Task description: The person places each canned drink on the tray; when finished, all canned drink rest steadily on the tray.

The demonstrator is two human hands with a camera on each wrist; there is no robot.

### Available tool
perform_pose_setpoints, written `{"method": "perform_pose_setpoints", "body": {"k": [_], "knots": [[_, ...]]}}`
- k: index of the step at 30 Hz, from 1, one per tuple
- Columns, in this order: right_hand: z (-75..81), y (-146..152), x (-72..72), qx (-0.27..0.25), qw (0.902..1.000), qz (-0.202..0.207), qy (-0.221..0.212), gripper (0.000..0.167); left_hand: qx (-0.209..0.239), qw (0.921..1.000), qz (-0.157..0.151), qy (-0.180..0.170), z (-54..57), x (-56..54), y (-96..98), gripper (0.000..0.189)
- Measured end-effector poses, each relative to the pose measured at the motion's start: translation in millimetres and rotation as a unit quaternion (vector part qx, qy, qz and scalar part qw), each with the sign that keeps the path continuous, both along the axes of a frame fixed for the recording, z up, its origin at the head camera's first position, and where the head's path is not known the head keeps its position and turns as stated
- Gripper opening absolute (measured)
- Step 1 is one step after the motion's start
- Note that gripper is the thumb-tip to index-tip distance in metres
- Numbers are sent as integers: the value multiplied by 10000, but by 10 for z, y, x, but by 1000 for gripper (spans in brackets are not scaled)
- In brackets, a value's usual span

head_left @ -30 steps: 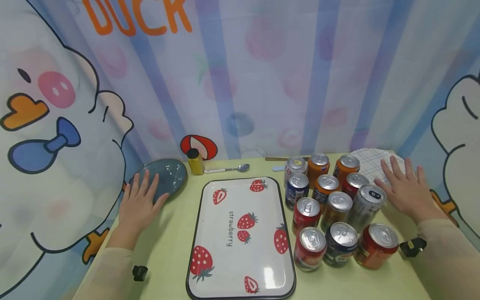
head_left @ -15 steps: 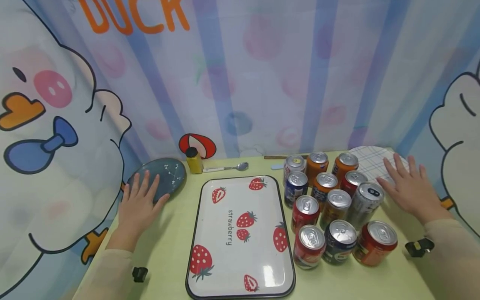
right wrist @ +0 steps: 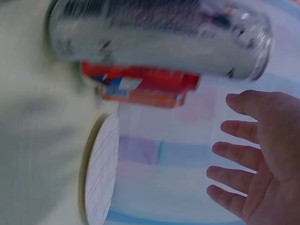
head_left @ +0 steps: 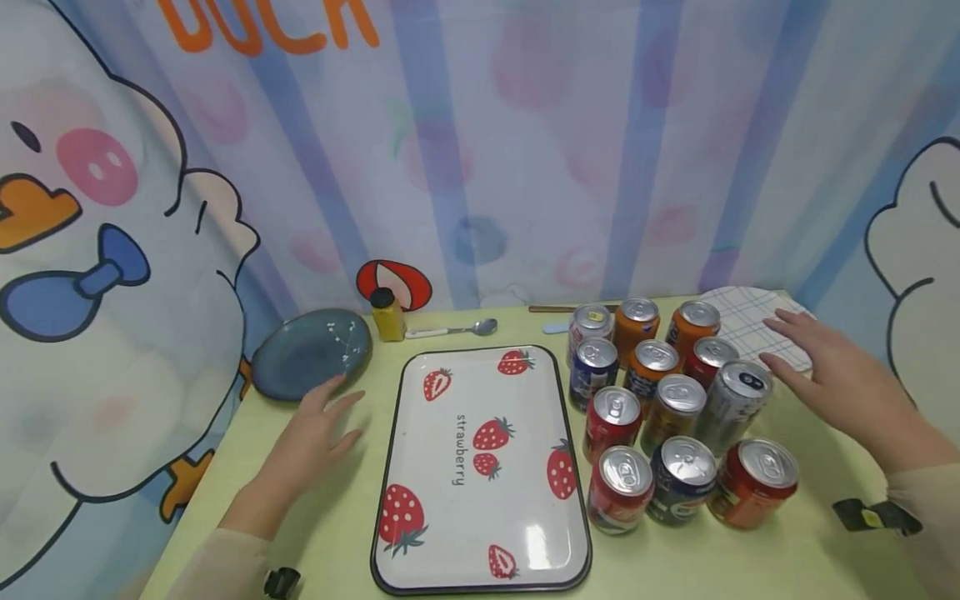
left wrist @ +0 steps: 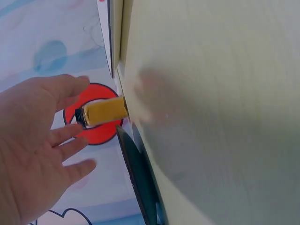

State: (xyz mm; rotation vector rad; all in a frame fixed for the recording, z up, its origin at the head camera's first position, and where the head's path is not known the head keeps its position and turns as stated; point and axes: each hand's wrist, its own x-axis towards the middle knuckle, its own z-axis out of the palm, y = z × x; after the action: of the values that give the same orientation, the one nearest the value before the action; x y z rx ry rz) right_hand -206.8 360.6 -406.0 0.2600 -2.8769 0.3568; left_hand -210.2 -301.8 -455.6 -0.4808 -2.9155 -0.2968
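My left hand [head_left: 306, 450] hovers above the table between the dark blue plate [head_left: 288, 358] and the white strawberry tray [head_left: 442, 442], its fingers loosely extended and holding nothing. On the other side, my right hand [head_left: 847, 387] is held in the air beside the tall silver can [head_left: 733, 408], fingers relaxed and nothing in them. Several drink cans stand upright right of the tray, among them a red can [head_left: 621, 492], a dark blue can [head_left: 682, 483] and an orange can [head_left: 637, 329]. In the right wrist view, the silver can [right wrist: 159, 37] is apart from the fingertips.
Behind the tray lie a spoon [head_left: 457, 329] and a yellow bottle [head_left: 387, 317] with a black cap. A white checked plate [head_left: 757, 329] sits at the back right. Brown chopsticks [head_left: 551, 308] lie partly behind the cans, along the curtain [head_left: 525, 167].
My left hand has pulled back from over the dark plate and turned toward the tray. The right hand has turned onto its side and shifted slightly right. The cans and tray stay put.
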Motion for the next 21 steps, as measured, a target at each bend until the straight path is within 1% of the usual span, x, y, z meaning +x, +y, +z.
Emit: {"method": "perform_pose_setpoints", "body": {"k": [3,5,8,11,15,18,21], "knots": [[104,-144,104,-126,9983,241,524,51,219,9984,-233,-458,-11,72,82,51],[161,-242,181,-239,9944,451,925,44,272,9960,-446,-731,-10,113,117,49],[231,-389,289,-383,9863,741,1422,43,339,9904,-720,-1133,6,164,152,46],[289,-551,382,-513,9774,1099,1730,48,382,9841,-810,-1533,23,205,179,45],[329,-786,493,-821,9661,1676,1786,53,380,9768,-670,-1998,46,262,211,45],[326,-939,556,-982,9582,2079,1702,54,365,9737,-648,-2154,64,291,236,46],[301,-1062,600,-1022,9531,2379,1564,53,353,9721,-618,-2234,72,300,255,47]]}}
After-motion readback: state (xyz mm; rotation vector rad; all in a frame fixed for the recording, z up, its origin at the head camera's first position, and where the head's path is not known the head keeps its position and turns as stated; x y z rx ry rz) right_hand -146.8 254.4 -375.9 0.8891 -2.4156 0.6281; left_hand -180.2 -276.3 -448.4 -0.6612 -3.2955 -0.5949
